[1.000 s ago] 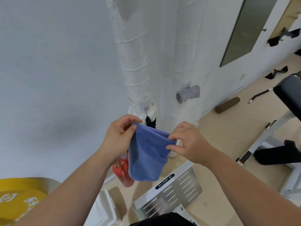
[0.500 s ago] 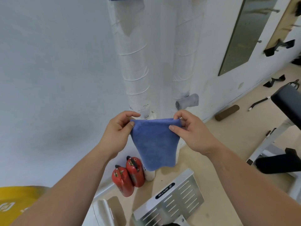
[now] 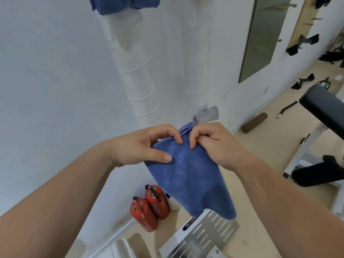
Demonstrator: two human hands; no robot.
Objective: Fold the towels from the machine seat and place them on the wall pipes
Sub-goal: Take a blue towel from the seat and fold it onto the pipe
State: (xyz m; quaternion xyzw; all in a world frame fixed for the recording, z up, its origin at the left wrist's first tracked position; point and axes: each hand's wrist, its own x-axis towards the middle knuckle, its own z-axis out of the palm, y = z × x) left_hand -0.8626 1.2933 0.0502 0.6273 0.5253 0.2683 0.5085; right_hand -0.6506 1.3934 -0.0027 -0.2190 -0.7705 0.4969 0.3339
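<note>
- Head view: we pinch the blue towel (image 3: 188, 175) by its top edge with our left hand (image 3: 147, 146) and right hand (image 3: 214, 144), close together, before the wall pipes (image 3: 141, 81)
- Folded towels (image 3: 122, 4) sit high on the pipes

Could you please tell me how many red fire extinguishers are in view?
2. Nearer extinguisher and farther extinguisher stand side by side on the floor by the wall.
</note>
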